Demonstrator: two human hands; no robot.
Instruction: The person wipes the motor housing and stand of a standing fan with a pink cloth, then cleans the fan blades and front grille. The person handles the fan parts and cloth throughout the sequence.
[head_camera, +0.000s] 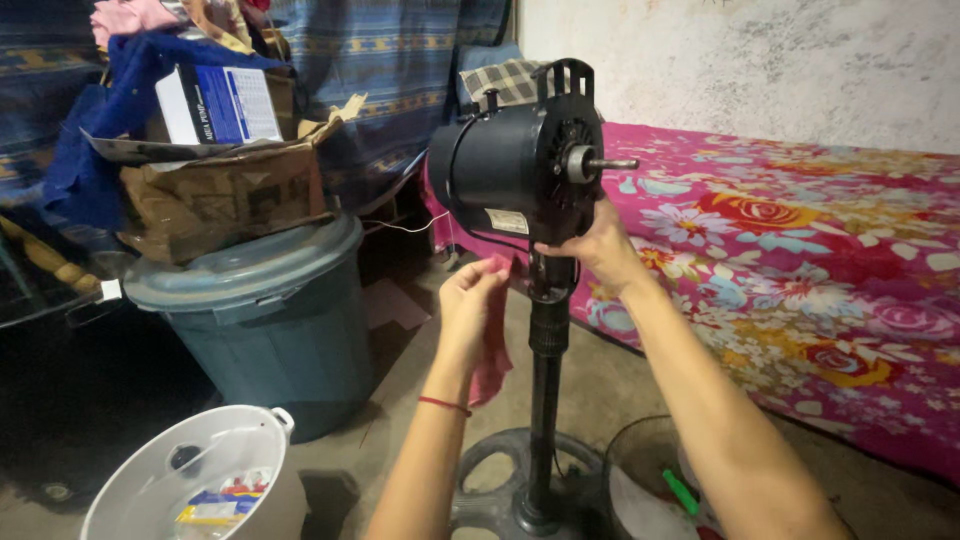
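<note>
Cardboard box (225, 190) sat on a lidded bin (270, 310) at far left; the left hand (475, 300) pinched a pink cloth (492, 355) beside the pole, the right hand (595, 245) gripped the fan motor (520, 165) underneath; blades and guard were already off, a grille (640, 470) lay below, the flowered bedspread (800, 240) at right

From my remote view: a blue-and-white rectangular box (218, 104) stands tilted in a torn brown cardboard carton (225, 190) atop a lidded grey-blue bin at upper left. A small pale rectangular label (507, 221) sits on the underside of the black fan motor housing. Small colourful packets (218, 502) lie in the white bucket, bottom left.
</note>
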